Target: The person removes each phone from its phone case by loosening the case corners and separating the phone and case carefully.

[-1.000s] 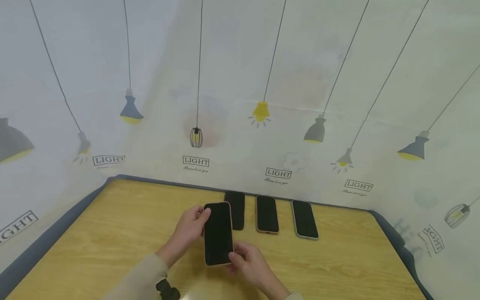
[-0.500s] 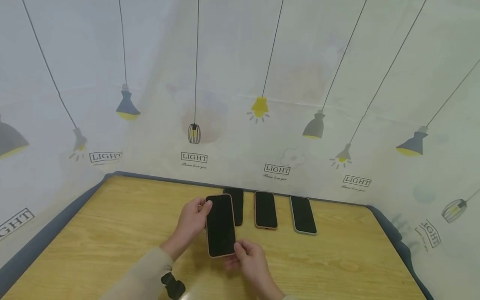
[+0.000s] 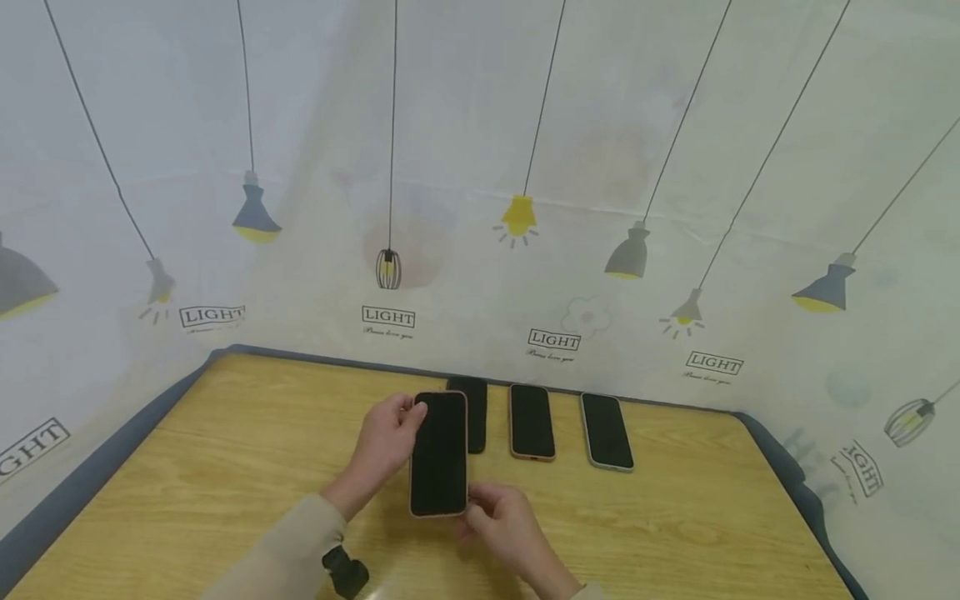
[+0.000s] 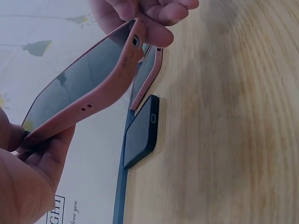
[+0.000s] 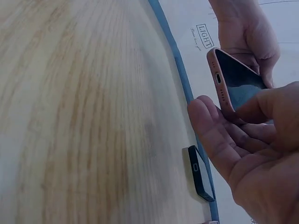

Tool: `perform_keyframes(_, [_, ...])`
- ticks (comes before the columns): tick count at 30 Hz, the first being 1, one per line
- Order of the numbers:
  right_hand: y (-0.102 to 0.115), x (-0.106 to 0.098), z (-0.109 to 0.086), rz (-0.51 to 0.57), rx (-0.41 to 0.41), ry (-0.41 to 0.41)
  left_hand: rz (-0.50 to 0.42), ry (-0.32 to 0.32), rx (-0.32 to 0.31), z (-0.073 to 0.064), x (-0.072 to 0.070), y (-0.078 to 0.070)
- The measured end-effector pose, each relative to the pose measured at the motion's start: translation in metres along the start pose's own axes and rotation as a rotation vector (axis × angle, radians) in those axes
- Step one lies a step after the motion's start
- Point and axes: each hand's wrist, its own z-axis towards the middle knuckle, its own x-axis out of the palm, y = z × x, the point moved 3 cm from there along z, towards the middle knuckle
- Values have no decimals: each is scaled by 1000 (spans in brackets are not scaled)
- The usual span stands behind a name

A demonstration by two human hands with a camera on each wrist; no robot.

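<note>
A smartphone in a pink case (image 3: 438, 454), its screen dark, is held above the table in both hands. My left hand (image 3: 386, 442) grips its upper left edge, thumb at the front and fingers behind. At the lower right corner, my right hand (image 3: 506, 525) pinches the phone between thumb and fingers; in the right wrist view some fingers of that right hand (image 5: 261, 149) stretch out below the case. Behind the held phone lies a black phone (image 3: 477, 417), partly covered by it. To the right rest a second pink-cased phone (image 3: 532, 421) and a phone in a pale case (image 3: 607, 431).
The wooden table (image 3: 225, 450) has a dark blue border (image 3: 315, 361) along its back. A pale curtain-like sheet (image 3: 465, 125) printed with lamps rises behind and at both sides. A black strap-like piece (image 3: 345, 571) hangs by the left sleeve (image 3: 285, 542).
Both hands with the phone have shifted slightly up in the head view, which itself has moved a little. The phone has turned slightly, and the right thumb has slid down around its corner.
</note>
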Motion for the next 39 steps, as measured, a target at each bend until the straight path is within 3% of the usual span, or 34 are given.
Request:
perform_keyframes(16, [-6,1,3,226,206,168,37,109,107,-10,13,-11])
perform_keyframes(24, [-8,0,3,311,298,156,54,153,122,-14,15,-17])
perform_keyframes(32, [-9,4,4,319,292,125,98,131,142,-14,16,-18])
perform_keyframes(39, [-6,2,3,332,207,250,90,124,148,-12,12,-18])
